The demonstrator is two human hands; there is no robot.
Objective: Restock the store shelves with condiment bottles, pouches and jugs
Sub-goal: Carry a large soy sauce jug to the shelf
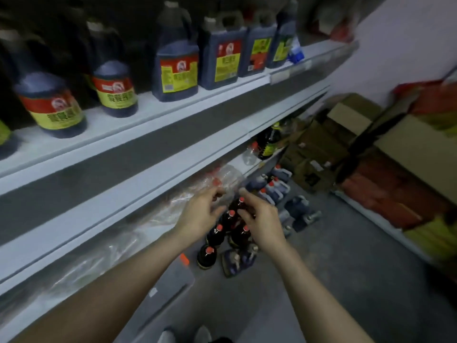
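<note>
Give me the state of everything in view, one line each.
top-shelf jugs, upright, capped, dark liquid inside.
clear bottles, on the lower shelf, red-capped, blurred.
floor bottles, upright, red-capped, clustered.
floor jugs, upright, capped, in a row.
left hand, fingers curled near the clear bottles, grip unclear.
right hand, fingers loosely curled, nothing visibly held.

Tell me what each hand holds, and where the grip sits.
Cannot be told: left hand and right hand are curled and blurred beside the clear plastic bottle at the shelf edge; no grip plainly shows.
</note>
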